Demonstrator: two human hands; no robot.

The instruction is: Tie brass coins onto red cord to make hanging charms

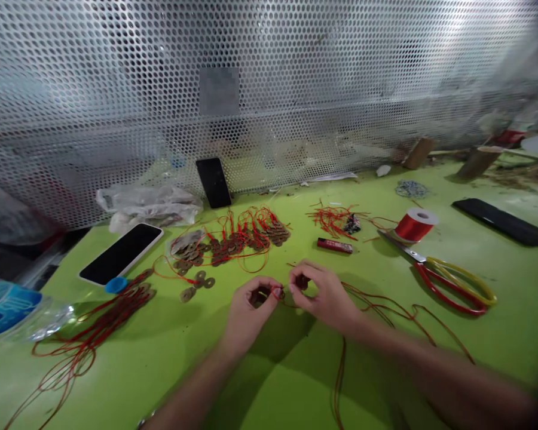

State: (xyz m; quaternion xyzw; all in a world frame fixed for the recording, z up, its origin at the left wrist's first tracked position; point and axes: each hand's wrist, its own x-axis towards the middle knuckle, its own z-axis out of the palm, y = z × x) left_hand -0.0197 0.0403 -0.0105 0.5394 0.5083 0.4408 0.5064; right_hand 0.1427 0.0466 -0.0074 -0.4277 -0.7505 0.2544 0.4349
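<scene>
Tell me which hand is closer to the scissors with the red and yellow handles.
Right. The right hand works red cord at the table's middle, with the scissors off to its right. The left hand sits just beyond it, farther away.

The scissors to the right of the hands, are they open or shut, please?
Shut: the scissors lie flat on the green table, blades together in one point, red and yellow handles close.

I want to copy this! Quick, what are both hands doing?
Left hand: fingers pinched shut on the red cord.
Right hand: fingers pinched shut on the same cord.
</scene>
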